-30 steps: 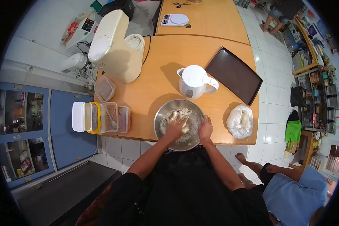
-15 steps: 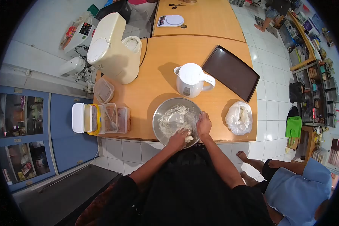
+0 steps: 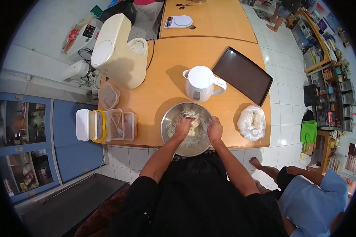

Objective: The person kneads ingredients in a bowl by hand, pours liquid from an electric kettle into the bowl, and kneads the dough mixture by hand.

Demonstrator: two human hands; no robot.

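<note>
A steel mixing bowl [image 3: 174,147] sits at the table's near edge, with loose flour [image 3: 171,128] smeared over its inside. My left hand [image 3: 182,127] is down in the bowl, its fingers curled into a lump of pale dough [image 3: 194,125]. On the bowl's right rim, my right hand [image 3: 214,130] is closed with the fingers over the edge. A white electric kettle [image 3: 200,85] stands just beyond the bowl. To the right lies a white plastic bag [image 3: 251,123] with pale contents.
A dark baking tray [image 3: 243,75] lies at the right of the wooden table [image 3: 166,85]. A cream stand mixer [image 3: 114,49] and several plastic tubs [image 3: 115,123] occupy the left side. Farther back is a kitchen scale [image 3: 178,21]. A person in a blue shirt [image 3: 314,205] is close on my right.
My left hand has moved from the near side of the bowl to its middle, and the dough has shifted away from me with it. My right hand stays at the rim.
</note>
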